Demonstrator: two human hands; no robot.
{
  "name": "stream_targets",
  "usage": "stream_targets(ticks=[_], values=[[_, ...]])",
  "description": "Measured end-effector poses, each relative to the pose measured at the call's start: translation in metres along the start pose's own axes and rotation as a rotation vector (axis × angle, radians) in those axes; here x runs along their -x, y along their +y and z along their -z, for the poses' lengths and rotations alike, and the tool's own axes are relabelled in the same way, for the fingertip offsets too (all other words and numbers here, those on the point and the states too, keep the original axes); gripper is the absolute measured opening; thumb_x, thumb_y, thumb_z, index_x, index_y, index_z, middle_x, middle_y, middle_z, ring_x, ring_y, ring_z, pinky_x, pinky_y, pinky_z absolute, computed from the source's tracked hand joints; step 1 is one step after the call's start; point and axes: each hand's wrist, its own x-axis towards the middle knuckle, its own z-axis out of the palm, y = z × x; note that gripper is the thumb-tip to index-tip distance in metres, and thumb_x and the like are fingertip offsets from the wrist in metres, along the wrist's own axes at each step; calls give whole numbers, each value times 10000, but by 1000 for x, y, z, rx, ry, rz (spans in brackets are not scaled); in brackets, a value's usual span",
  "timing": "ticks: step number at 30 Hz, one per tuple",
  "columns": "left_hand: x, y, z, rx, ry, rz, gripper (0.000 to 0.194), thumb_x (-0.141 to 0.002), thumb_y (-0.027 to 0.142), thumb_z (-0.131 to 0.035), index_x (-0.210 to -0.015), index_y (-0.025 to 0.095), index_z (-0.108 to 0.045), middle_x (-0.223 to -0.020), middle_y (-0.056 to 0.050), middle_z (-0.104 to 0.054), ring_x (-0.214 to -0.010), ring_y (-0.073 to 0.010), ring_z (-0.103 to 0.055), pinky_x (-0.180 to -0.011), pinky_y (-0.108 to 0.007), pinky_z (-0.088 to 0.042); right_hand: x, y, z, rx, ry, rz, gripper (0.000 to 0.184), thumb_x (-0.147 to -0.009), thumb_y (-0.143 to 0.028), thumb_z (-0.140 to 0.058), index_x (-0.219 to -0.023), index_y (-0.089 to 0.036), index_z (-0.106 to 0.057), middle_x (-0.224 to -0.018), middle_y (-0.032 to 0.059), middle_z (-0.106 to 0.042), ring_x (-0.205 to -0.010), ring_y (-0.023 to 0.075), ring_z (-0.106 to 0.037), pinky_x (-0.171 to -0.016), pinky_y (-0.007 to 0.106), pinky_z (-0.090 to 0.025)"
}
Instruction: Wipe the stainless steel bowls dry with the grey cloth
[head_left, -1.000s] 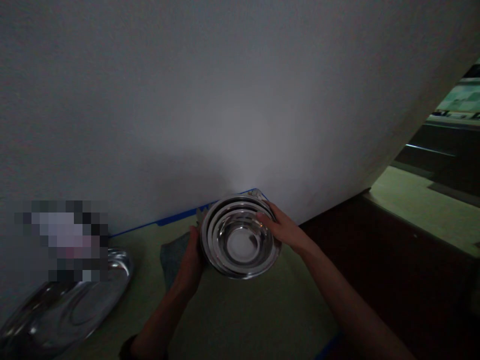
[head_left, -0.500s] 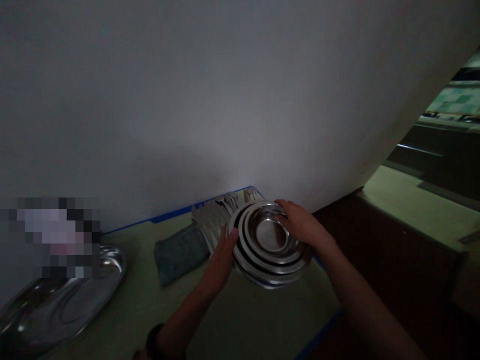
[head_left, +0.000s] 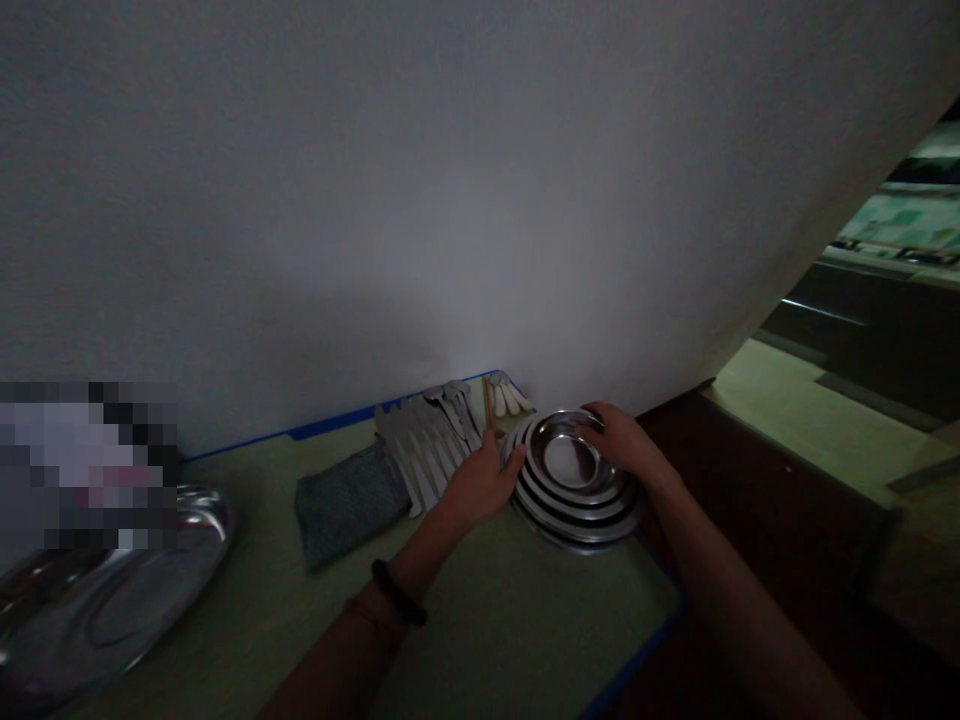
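Observation:
A nested stack of round steel bowls (head_left: 575, 512) sits at the right end of the table, its rims showing as rings. My right hand (head_left: 628, 445) grips the far right rim of the stack, with fingertips inside the top bowl. At the left side of the stack is my left hand (head_left: 480, 485), thumb and forefinger apart, the thumb close against the rims. Whether it touches them is hard to see. Just beyond that hand lie chopsticks (head_left: 488, 400), several metal spoons (head_left: 454, 405) and white-handled utensils (head_left: 511, 398). A row of knives (head_left: 412, 440) is to its left.
A folded grey-green towel (head_left: 349, 508) lies left of the knives. Farther left is a large oval steel tray (head_left: 161, 590), partly under a blurred-out patch. Blue tape (head_left: 334, 425) runs along the table edge by the pale wall (head_left: 420, 220). Dark floor (head_left: 750, 480) lies to the right.
The bowl stack has moved right, uncovering more of the chopsticks and white-handled utensils. My left hand has loosened from the stack's side; my right hand has stayed on the rim.

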Motion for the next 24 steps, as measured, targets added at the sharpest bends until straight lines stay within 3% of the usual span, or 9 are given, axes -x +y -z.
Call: stream_targets(ticks=[3,5,7,9,12,16,20,22,24], values=[[15,-4,19,-111,-19,5,543,-920,486,-323,-1284,109,-468,-954,-195,-718,-914,-340,-684,-775,-433,-485,-5,-2,-2,-30,37,17,370,-853,-303,-555,-1181,-134,-588,-1116,156,-654,-1007,244,-631,-899,367,-468],[30,-11,38,-158,-29,1,432,-923,440,-331,-1165,163,-557,-862,-143,-726,-830,-304,-689,-741,-401,-478,-1,-16,-3,-19,87,22,395,-854,-322,-542,-1194,-123,-581,-1179,193,-600,-1099,298,-578,-951,447,-436],[44,-25,60,-312,-48,25,395,-931,440,-309,-1053,206,-602,-845,-105,-729,-775,-260,-683,-698,-355,-475,9,-45,-6,-2,152,53,401,-863,-331,-513,-1208,-136,-572,-1276,209,-516,-1232,357,-457,-1016,533,-362],[57,-45,83,-396,-24,106,377,-912,443,-346,-947,202,-633,-821,-115,-721,-739,-272,-674,-687,-372,-474,23,-86,-15,-23,184,174,380,-866,-345,-508,-1200,-177,-582,-1280,180,-507,-1237,358,-436,-1021,531,-372],[77,-82,118,-509,33,258,328,-890,398,-388,-895,200,-649,-893,-132,-706,-826,-294,-672,-748,-399,-481,43,-158,-35,-91,35,380,389,-860,-304,-529,-1221,-165,-575,-1293,180,-514,-1264,347,-414,-1059,521,-351],[110,-122,160,-643,136,444,343,-869,324,-436,-1084,125,-615,-1206,-221,-599,-1125,-361,-575,-881,-454,-454,52,-238,-65,-135,-250,558,483,-821,-268,-610,-1284,-155,-533,-1389,185,-459,-1337,337,-367,-1081,510,-333],[136,-146,185,-615,111,588,464,-805,386,-557,-1179,113,-570,-1188,-243,-629,-1071,-375,-620,-825,-448,-489,49,-286,-89,8,-576,676,627,-719,-230,-725,-1301,-122,-518,-1324,196,-514,-1244,341,-477,-1012,458,-410],[142,-151,188,-565,87,627,565,-768,403,-609,-1239,104,-522,-1125,-236,-673,-1021,-353,-655,-800,-406,-503,47,-300,-98,104,-641,675,643,-675,-195,-752,-1273,-96,-539,-1260,210,-546,-1169,349,-533,-946,441,-454],[144,-151,188,-528,64,635,635,-733,315,-647,-1297,82,-473,-1127,-248,-677,-1023,-344,-661,-780,-372,-509,44,-308,-104,159,-637,653,614,-666,-162,-741,-1244,-72,-557,-1239,231,-548,-1150,367,-544,-909,443,-466]])
